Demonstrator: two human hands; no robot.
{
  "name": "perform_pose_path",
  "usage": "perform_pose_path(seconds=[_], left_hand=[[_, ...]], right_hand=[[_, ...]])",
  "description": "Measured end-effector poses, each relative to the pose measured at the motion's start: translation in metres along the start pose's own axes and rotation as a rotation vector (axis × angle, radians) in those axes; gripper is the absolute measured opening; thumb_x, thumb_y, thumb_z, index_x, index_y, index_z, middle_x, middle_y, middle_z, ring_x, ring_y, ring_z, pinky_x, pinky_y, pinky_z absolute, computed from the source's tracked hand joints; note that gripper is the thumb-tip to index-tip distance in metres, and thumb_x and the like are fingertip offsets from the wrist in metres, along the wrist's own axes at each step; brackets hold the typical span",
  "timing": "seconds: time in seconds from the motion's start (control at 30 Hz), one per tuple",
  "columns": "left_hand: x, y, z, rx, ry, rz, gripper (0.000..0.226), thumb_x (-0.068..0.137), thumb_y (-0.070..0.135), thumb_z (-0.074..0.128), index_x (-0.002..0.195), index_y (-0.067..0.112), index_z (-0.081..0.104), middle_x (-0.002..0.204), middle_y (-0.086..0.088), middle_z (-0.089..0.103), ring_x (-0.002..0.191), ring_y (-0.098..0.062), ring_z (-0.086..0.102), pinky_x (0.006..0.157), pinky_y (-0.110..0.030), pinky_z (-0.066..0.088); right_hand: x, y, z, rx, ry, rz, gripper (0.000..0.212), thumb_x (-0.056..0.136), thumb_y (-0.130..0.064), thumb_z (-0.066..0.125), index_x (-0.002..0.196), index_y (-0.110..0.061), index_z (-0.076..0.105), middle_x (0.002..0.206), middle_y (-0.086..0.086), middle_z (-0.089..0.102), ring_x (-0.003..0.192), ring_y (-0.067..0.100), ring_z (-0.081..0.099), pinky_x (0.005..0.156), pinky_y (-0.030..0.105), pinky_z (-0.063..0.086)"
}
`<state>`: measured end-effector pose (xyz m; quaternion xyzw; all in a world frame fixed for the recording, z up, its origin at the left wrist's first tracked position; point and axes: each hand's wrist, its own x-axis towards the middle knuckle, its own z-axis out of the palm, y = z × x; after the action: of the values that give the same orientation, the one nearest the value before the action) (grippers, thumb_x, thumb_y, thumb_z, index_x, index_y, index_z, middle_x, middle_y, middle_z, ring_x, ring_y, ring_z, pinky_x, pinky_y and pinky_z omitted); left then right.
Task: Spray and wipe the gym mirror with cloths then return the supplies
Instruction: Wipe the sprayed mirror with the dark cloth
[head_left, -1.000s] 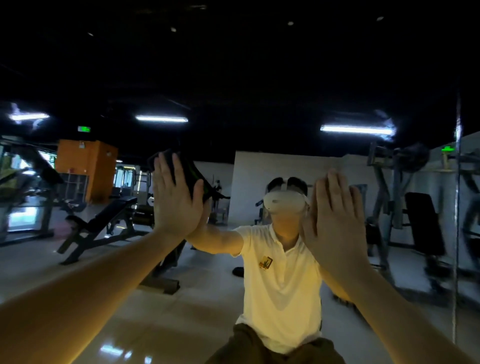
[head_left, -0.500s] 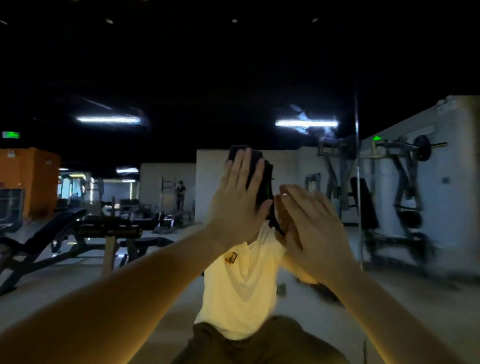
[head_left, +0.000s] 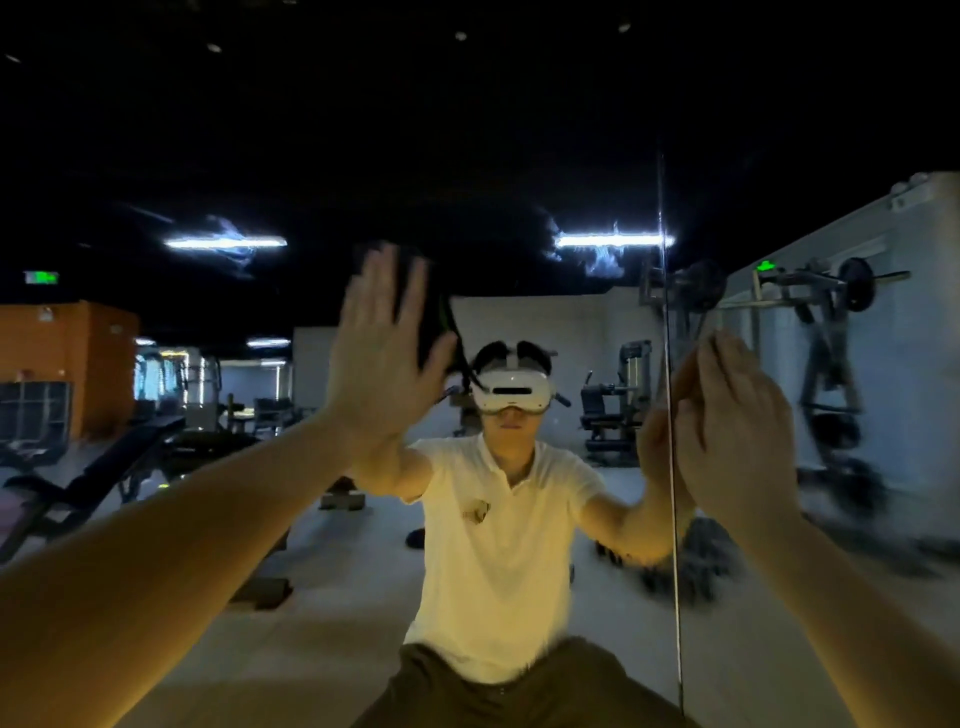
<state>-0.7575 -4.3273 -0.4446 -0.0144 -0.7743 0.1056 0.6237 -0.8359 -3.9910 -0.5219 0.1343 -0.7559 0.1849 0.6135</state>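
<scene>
- Left hand (head_left: 379, 364) flat, pressed cloth (head_left: 428, 317) on mirror (head_left: 363, 597), centre frame.
- Right hand (head_left: 737, 431) flat by seam (head_left: 670, 338); no cloth seen.
- Best bet: even pressure, overlapping passes.

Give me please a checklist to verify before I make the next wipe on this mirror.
1. Left hand on dark cloth: ok, pressed flat on the mirror.
2. Right hand on a cloth: cannot tell, none shows.
3. Glass clean above: not ok, smears around the reflected lights.
4. Right hand off the seam: ok, it lies just right of it.
5. Reach of spray bottle: cannot tell, not in view.
</scene>
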Motion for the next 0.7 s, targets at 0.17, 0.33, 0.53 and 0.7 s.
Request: perform_pose_path(seconds=[0.17,0.33,0.53,0.7], left_hand=[[0.019,0.039,0.006,-0.035,0.065,-0.260,0.079,0.108,0.056,0.020,0.165,0.003,0.007,0.170,-0.029,0.002,0.159,-0.042,0.001,0.130,-0.054,0.007],[0.019,0.130,0.017,-0.101,0.020,-0.072,0.078,0.109,0.057,0.020,0.166,0.008,0.001,0.171,-0.024,-0.008,0.160,-0.037,-0.009,0.130,-0.051,0.000],[-0.032,0.190,0.036,-0.123,-0.091,0.281,0.065,0.111,0.044,0.015,0.166,0.010,0.005,0.173,-0.020,-0.007,0.160,-0.031,-0.015,0.130,-0.052,0.004],[-0.058,0.138,0.034,0.035,-0.139,0.500,0.066,0.111,0.045,0.023,0.167,0.016,0.002,0.172,-0.019,-0.006,0.160,-0.032,-0.012,0.131,-0.049,-0.003]], right_hand=[[-0.008,0.003,0.012,0.057,0.068,-0.029,0.065,0.105,-0.033,0.038,0.161,-0.003,0.024,0.168,0.018,0.023,0.156,0.033,0.020,0.126,0.056,0.019],[-0.009,0.006,0.012,0.083,0.094,-0.078,0.061,0.107,-0.033,0.029,0.159,0.001,0.028,0.167,0.019,0.026,0.156,0.031,0.020,0.126,0.057,0.018],[-0.012,0.019,0.005,0.102,0.045,-0.121,0.064,0.101,-0.029,0.023,0.158,0.000,0.032,0.168,0.017,0.025,0.157,0.030,0.018,0.126,0.058,0.019],[-0.016,0.012,0.005,0.131,0.035,-0.090,0.069,0.096,-0.029,0.027,0.159,-0.004,0.031,0.169,0.015,0.023,0.157,0.029,0.017,0.128,0.053,0.011]])
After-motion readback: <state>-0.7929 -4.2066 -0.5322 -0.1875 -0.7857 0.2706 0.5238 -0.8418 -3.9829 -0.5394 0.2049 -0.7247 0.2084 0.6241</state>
